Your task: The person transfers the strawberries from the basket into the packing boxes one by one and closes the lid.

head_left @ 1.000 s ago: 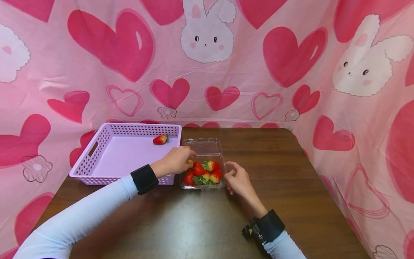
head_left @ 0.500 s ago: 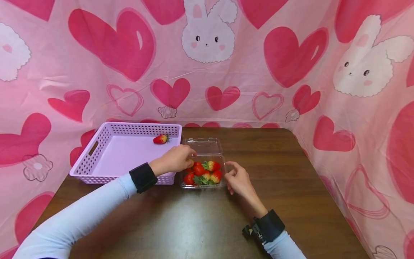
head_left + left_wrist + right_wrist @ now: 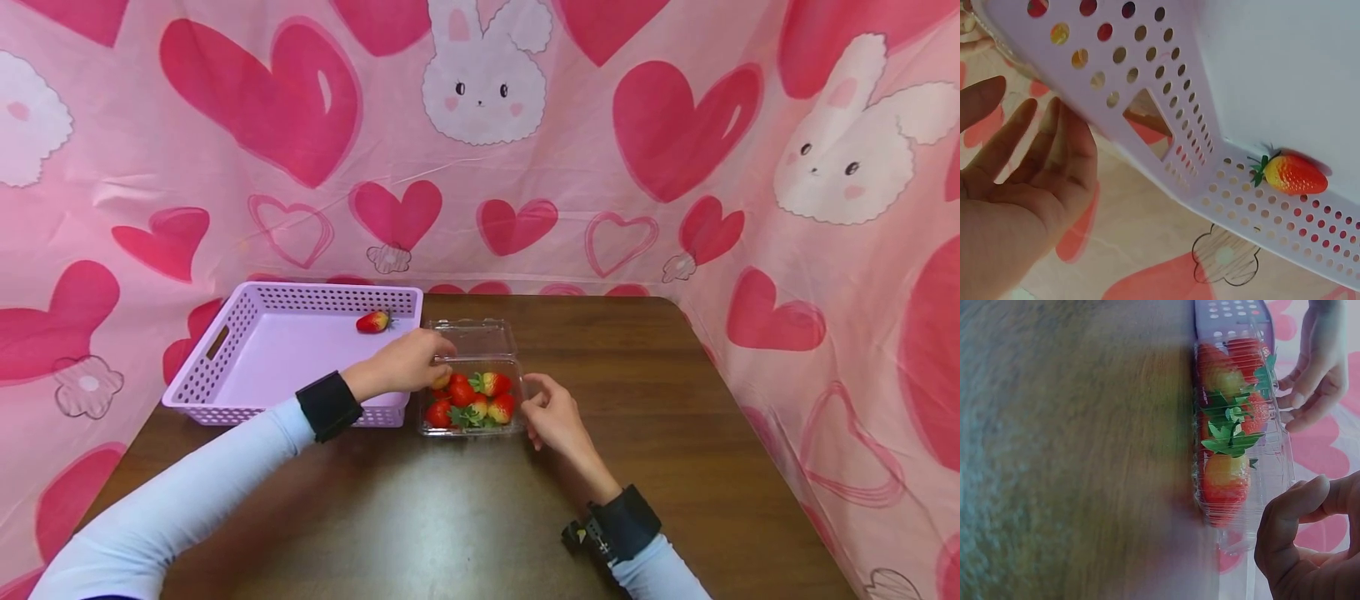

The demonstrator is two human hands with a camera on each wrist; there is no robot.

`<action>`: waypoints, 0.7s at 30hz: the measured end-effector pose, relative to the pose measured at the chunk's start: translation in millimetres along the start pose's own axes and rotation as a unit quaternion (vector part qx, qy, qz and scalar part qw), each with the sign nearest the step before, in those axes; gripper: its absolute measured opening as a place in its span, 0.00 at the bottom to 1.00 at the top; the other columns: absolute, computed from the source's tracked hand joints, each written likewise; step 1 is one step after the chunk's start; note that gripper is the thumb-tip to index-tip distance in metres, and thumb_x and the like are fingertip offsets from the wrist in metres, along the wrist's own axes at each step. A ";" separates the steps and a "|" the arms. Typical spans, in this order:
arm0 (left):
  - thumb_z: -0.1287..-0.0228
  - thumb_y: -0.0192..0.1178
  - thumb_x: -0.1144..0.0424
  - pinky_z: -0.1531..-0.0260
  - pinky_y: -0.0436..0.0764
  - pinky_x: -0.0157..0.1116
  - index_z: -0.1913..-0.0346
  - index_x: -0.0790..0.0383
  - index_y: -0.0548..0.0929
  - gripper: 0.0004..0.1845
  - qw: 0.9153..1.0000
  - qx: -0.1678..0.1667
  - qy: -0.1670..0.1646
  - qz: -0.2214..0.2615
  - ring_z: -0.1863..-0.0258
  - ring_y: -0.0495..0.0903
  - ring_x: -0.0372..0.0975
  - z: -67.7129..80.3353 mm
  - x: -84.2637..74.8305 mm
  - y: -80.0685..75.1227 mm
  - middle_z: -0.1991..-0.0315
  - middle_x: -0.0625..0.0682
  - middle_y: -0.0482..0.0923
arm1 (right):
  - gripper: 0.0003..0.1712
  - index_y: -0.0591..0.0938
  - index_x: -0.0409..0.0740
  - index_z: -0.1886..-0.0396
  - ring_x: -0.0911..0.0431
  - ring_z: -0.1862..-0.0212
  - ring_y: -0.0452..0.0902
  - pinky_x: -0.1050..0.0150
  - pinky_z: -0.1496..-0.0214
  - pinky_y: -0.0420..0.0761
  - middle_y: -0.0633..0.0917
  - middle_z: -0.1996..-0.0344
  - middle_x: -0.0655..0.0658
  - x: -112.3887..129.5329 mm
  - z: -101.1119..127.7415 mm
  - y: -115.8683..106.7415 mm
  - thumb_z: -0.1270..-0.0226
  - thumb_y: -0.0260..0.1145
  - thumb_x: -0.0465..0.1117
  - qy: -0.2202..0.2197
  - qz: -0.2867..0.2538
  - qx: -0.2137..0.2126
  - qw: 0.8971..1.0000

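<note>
We see a clear plastic clamshell box (image 3: 471,406) standing open on a dark wooden table (image 3: 480,517), its lid (image 3: 471,337) folded back flat toward the far edge and its tray filled with red and yellow strawberries (image 3: 472,400). Our left hand (image 3: 405,362) reaches over the box's left rim, its fingers curled down around one strawberry (image 3: 441,382) at the tray's near-left corner; from the right wrist view we see those fingertips (image 3: 1300,400) pressed together above the fruit. Our right hand (image 3: 553,414) rests just beside the box's right wall with fingers loosely bent; whether they touch the plastic we cannot tell, and they hold nothing. A lilac perforated basket (image 3: 225,379) sits directly left of the box, touching or nearly touching it, and a single strawberry (image 3: 372,322) lies in its far right corner, also visible in the left wrist view (image 3: 1291,175). Both forearms wear pale blue sleeves (image 3: 187,500) with black wrist bands (image 3: 327,406). A pink cloth (image 3: 525,150) printed with hearts and rabbits encloses the table on all visible sides.
</note>
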State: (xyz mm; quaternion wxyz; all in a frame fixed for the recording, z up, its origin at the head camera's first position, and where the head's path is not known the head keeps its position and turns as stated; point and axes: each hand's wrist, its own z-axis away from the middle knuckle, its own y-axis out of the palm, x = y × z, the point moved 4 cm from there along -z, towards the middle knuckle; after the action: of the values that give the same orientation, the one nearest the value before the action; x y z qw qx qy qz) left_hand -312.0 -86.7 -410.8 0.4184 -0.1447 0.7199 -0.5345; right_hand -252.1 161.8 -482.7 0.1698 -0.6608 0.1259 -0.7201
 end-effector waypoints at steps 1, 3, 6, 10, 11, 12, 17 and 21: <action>0.31 0.68 0.68 0.43 0.81 0.51 0.45 0.72 0.88 0.15 1.000 -0.003 0.002 0.002 0.49 0.85 0.53 0.2 -0.5 -1.9 0.50 0.62 0.88 | 0.26 0.77 0.40 0.33 0.53 0.86 0.73 0.56 0.84 0.79 0.80 0.79 0.42 -0.3 -0.1 -0.2 0.31 0.60 0.28 0.000 0.000 -0.001 1.000; 0.30 0.68 0.67 0.44 0.82 0.50 0.45 0.71 0.88 0.15 1.000 -0.011 0.005 0.004 0.49 0.85 0.53 0.7 -0.4 -5.7 0.50 0.62 0.87 | 0.26 0.77 0.40 0.33 0.53 0.86 0.72 0.57 0.84 0.79 0.79 0.79 0.42 -0.9 0.2 -0.2 0.30 0.60 0.29 0.002 -0.001 -0.002 1.000; 0.30 0.68 0.66 0.49 0.84 0.48 0.45 0.70 0.88 0.15 1.000 -0.022 -0.006 0.007 0.52 0.86 0.49 1.8 0.8 -13.0 0.51 0.60 0.87 | 0.26 0.77 0.40 0.33 0.53 0.86 0.72 0.58 0.84 0.79 0.79 0.79 0.42 -1.2 0.8 0.5 0.30 0.60 0.29 0.002 -0.001 -0.001 1.000; 0.30 0.69 0.65 0.55 0.86 0.45 0.45 0.70 0.88 0.15 0.999 -0.041 -0.010 0.009 0.58 0.86 0.47 1.9 5.3 -24.8 0.55 0.58 0.87 | 0.26 0.77 0.40 0.33 0.53 0.86 0.73 0.58 0.84 0.79 0.79 0.79 0.42 -0.7 0.6 0.7 0.30 0.60 0.29 0.004 0.001 0.000 1.000; 0.30 0.69 0.65 0.56 0.85 0.44 0.45 0.69 0.88 0.15 0.999 -0.047 -0.008 0.009 0.59 0.86 0.46 1.7 7.8 -28.0 0.56 0.57 0.87 | 0.26 0.77 0.40 0.33 0.53 0.86 0.73 0.58 0.84 0.79 0.79 0.79 0.42 -0.5 0.7 0.7 0.30 0.60 0.29 0.006 0.002 -0.001 1.000; 0.30 0.68 0.65 0.57 0.85 0.45 0.45 0.70 0.88 0.15 0.999 -0.053 -0.007 0.009 0.59 0.86 0.46 1.6 10.0 -31.7 0.57 0.57 0.87 | 0.26 0.77 0.40 0.33 0.53 0.86 0.73 0.58 0.84 0.78 0.79 0.79 0.42 -0.5 0.6 0.7 0.30 0.60 0.29 0.006 0.003 -0.001 1.000; 0.31 0.68 0.67 0.58 0.83 0.47 0.48 0.68 0.89 0.12 0.995 -0.091 -0.026 0.009 0.59 0.84 0.48 1.5 28.3 -49.8 0.57 0.57 0.88 | 0.26 0.77 0.40 0.33 0.52 0.86 0.72 0.58 0.85 0.78 0.80 0.79 0.42 0.2 0.6 0.4 0.30 0.61 0.29 0.004 0.006 -0.001 1.000; 0.30 0.67 0.67 0.57 0.84 0.49 0.47 0.68 0.89 0.12 0.993 -0.108 -0.039 0.008 0.58 0.85 0.50 3.8 39.7 -61.4 0.58 0.59 0.88 | 0.26 0.77 0.40 0.33 0.53 0.86 0.72 0.58 0.84 0.79 0.79 0.79 0.42 0.9 0.6 -0.2 0.30 0.60 0.29 0.005 0.005 0.000 1.000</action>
State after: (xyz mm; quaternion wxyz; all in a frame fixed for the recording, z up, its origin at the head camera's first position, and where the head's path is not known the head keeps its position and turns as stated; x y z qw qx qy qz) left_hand -348.0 -138.9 -374.2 0.4326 -0.2039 0.7577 -0.4440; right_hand -251.6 161.6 -481.7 0.1730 -0.6568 0.1303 -0.7223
